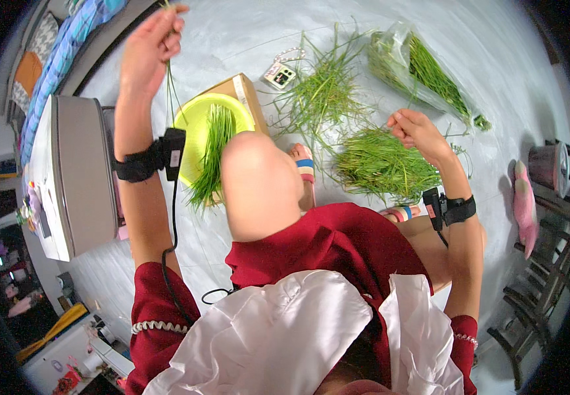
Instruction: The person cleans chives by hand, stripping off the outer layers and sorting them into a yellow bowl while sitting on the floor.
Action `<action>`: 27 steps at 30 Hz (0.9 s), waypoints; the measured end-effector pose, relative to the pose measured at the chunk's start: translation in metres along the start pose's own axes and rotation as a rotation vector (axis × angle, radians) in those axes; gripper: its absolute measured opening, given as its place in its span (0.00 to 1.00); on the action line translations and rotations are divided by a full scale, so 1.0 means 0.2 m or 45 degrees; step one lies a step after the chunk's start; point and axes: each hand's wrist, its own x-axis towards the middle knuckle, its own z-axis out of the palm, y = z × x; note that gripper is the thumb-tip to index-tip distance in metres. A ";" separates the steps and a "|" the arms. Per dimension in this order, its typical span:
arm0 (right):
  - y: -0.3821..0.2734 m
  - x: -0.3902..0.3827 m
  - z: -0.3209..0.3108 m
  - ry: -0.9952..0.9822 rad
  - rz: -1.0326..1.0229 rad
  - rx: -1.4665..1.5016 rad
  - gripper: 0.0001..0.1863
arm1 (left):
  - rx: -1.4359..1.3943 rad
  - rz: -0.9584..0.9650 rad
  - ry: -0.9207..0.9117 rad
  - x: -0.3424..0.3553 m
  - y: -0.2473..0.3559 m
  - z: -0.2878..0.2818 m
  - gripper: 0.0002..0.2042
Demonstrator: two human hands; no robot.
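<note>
My left hand [150, 52] is raised at the upper left, its fingers pinching a few thin chive stalks [171, 89] that hang down toward the yellow-green basin [185, 125]. Inside that basin lies a bundle of long green chives [218, 148], its lower ends spilling over the near rim. Over the right edge of a heap of chives [380, 164], my right hand [420, 135] is closed with fingertips together; what it holds, if anything, is too thin to make out. Looser, scattered chives [324, 85] spread across the floor between the basin and a clear plastic bag of chives [390, 56].
A cardboard box [245, 92] sits beside the basin, partly beneath it. Near it lies a small white device with a strap [279, 75]. My knee [258, 171] rises close to the basin. A grey-sided case [86, 171] stands left, a dark rack [541, 289] right.
</note>
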 end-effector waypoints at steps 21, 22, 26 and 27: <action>0.12 0.17 0.03 0.129 0.126 -0.022 0.14 | 0.515 -1.146 0.066 -0.42 -1.22 -0.47 0.15; 0.11 0.16 0.03 0.136 0.126 -0.018 0.14 | 0.583 -1.115 0.028 -0.42 -1.22 -0.48 0.15; 0.10 0.13 0.01 0.142 0.087 -0.031 0.14 | 0.838 -0.905 0.064 -0.36 -1.15 -0.53 0.16; 0.11 0.11 0.01 0.151 0.074 -0.017 0.14 | 0.846 -0.895 0.059 -0.33 -1.10 -0.51 0.16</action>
